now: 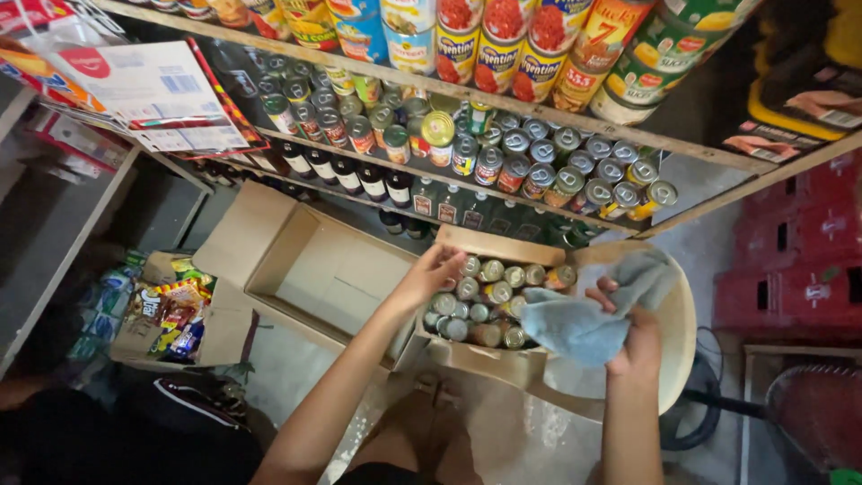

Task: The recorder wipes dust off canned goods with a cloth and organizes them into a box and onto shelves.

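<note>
My left hand (429, 277) curls its fingers over cans (489, 296) at the box's (494, 244) left edge; my right hand (636, 341) pinches a cloth (584, 319).

Dim indoor light, uneven — brightest on the far shelf of cans (503, 153), where the metal tops throw small glare spots. Open cardboard box (323, 269) at centre evenly lit, soft shadow along its inner walls. Near left corner falls almost black; detail lost there. Right side murky too, the red crates (790, 260) dull and underexposed. Light seems to come from above and behind the camera — arms cast no hard shadow. Strong wide-angle bend: shelf lines bow and tilt toward the edges. Top-edge cans slightly smeared. Left hand (431, 274) and grey cloth (584, 314) a bit soft, mild motion blur. Colours saturated, some grain in the shadows.
</note>
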